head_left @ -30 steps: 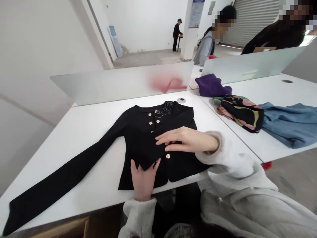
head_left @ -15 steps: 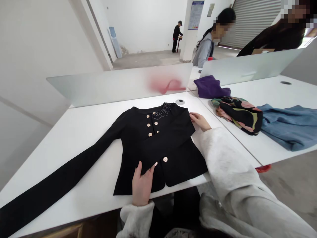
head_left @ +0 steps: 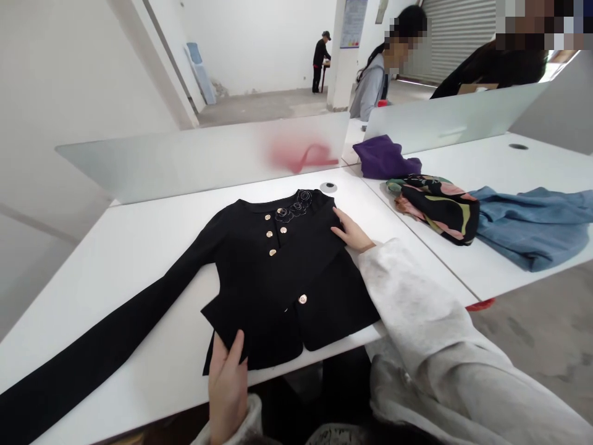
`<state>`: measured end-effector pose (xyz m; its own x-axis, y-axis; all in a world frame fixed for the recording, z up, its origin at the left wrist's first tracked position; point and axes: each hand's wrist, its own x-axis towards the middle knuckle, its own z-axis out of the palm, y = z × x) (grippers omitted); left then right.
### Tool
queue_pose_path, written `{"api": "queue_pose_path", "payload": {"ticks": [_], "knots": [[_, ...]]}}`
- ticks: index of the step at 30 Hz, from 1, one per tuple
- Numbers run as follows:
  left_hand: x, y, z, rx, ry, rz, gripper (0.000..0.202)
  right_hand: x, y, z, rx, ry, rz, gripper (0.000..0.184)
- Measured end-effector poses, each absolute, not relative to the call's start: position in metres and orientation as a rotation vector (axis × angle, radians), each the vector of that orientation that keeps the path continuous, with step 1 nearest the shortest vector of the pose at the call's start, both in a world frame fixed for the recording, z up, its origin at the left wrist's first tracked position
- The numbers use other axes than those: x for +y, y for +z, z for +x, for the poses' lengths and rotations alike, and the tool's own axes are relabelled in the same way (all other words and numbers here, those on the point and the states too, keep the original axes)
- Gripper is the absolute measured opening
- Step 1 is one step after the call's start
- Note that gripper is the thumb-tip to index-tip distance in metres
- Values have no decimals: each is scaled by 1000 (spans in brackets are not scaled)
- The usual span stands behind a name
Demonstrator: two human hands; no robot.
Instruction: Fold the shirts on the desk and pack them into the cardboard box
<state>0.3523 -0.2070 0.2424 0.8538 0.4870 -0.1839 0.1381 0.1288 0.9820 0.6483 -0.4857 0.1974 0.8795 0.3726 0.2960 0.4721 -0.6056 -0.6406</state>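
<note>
White table [head_left: 115,247]: black jacket [head_left: 287,272] lies on it, long sleeve [head_left: 106,334] to lower left.
Left hand [head_left: 227,386]: half shut, has the jacket by its bottom edge.
Right hand [head_left: 353,232]: open, flat on the jacket.
Floor [head_left: 532,358]: gray, lower right.

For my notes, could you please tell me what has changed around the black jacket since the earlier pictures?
The right hand moved from the jacket's middle to its far edge; the left hand dropped to the near edge and seems to lift the hem. The outstretched sleeve and purple cloth stayed put.
</note>
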Motion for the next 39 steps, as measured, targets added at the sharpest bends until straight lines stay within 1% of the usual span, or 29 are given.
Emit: {"api": "queue_pose_path", "payload": {"ticks": [2, 3, 4, 7, 8, 10, 11, 13, 15, 17, 19, 21, 24, 27, 31, 35, 39], "knots": [[-202, 239, 345, 666, 295, 1645, 83, -483, 201, 644, -635, -253, -2377, 66], [-201, 237, 344, 698, 329, 1762, 86, -482, 204, 641, -638, -307, -2410, 64], [-201, 235, 343, 682, 382, 1889, 85, -480, 208, 638, -647, -365, -2434, 62], [-203, 225, 349, 439, 518, 2240, 67, -475, 218, 630, -808, -447, -2473, 58], [-204, 220, 352, 345, 521, 2329, 61, -473, 219, 629, -895, -405, -2489, 56], [-205, 211, 357, 230, 476, 2467, 59, -472, 217, 630, -975, -240, -2573, 56], [-205, 207, 358, 211, 456, 2526, 59, -473, 214, 633, -920, -155, -2643, 57], [-205, 201, 360, 199, 443, 2611, 61, -478, 208, 642, -638, -60, -2785, 60], [-205, 200, 360, 197, 445, 2644, 61, -485, 204, 650, -357, -97, -2840, 62], [-205, 200, 360, 196, 438, 2656, 61, -490, 205, 652, -302, -230, -2803, 62], [-204, 201, 359, 193, 430, 2669, 61, -488, 209, 649, -459, -369, -2724, 61], [-204, 201, 360, 182, 436, 2681, 60, -482, 215, 642, -717, -435, -2643, 58], [-204, 199, 360, 168, 454, 2695, 59, -472, 216, 635, -1025, -345, -2573, 57], [-202, 198, 360, 157, 432, 2724, 60, -468, 209, 640, -1067, -151, -2629, 62], [-198, 201, 360, 150, 373, 2724, 61, -473, 198, 658, -855, -62, -2752, 69], [-195, 202, 357, 173, 350, 2707, 63, -480, 196, 674, -598, -46, -2817, 71], [-190, 201, 346, 226, 377, 2660, 63, -487, 194, 681, -387, -144, -2807, 70]]}}
